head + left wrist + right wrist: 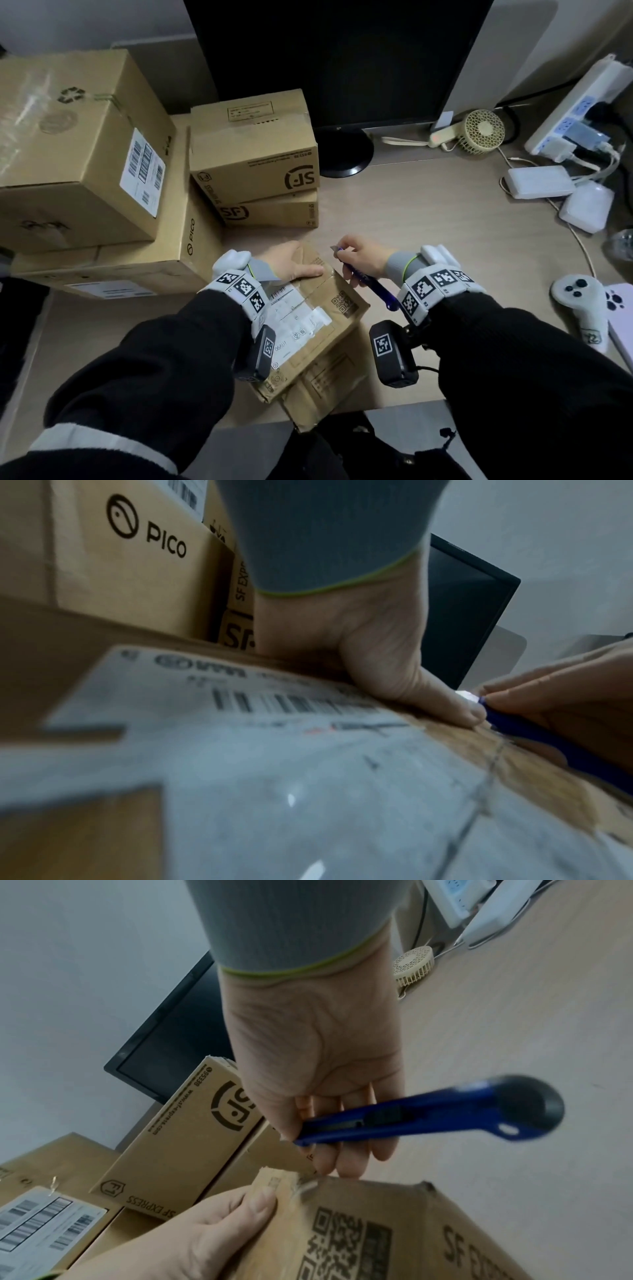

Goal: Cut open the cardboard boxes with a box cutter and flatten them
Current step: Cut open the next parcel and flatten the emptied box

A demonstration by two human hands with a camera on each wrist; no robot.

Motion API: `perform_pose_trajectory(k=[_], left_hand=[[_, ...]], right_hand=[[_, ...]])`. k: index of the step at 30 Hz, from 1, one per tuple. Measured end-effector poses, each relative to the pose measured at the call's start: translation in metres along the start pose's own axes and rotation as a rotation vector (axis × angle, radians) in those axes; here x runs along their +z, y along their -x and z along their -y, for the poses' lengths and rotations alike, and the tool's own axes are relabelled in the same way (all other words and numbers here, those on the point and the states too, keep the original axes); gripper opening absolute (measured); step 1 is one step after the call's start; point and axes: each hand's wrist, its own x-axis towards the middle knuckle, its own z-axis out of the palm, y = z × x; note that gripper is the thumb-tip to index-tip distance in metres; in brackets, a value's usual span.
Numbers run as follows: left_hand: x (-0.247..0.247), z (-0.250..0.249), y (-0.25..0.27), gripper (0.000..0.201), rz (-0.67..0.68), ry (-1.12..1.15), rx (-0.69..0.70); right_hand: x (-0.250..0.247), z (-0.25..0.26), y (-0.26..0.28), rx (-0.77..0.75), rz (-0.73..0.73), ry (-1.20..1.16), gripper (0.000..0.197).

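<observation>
A small brown cardboard box (329, 301) with a white shipping label lies near the desk's front edge, on top of a flattened piece of cardboard (325, 387). My left hand (294, 263) grips the box's far end, thumb (462, 712) pressed on the top face (274, 764). My right hand (363, 257) holds a blue box cutter (373, 284) just right of the box's far corner, its short blade pointing left toward that corner. In the right wrist view the cutter (428, 1112) crosses my fingers (346, 1158) above the box's edge (377, 1231).
Several taped boxes are stacked at the left: a big one (78, 144) on a PICO box (137, 260), and two SF boxes (253, 147). A monitor (342, 68) stands behind. A small fan (479, 132), power strip (575, 106), chargers (537, 181) and a white controller (582, 308) lie at right.
</observation>
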Motion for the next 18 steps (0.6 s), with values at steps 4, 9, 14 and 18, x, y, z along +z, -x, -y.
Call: perform_pose_trajectory(k=[4,9,14,18], left_hand=[[0.0011,0.0018,-0.0033,0.076,0.007,0.042,-0.02],[0.0012,0.0023,-0.0041,0.082,0.018,0.026,-0.016],[0.0002,0.0035,-0.0048,0.083,0.031,0.016,-0.023],[-0.0013,-0.0004,-0.0034,0.069,0.032,0.005,-0.009]], right_hand=[[0.0017,0.0039,-0.0009,-0.03,-0.017,0.013,0.006],[0.0013,0.0047,-0.0009,-0.038,-0.027,0.191,0.009],[0.0052,0.0061,-0.0035,-0.055,-0.075,0.176,0.01],[0.0034,0.0054,-0.004,-0.044,-0.057,0.106,0.011]])
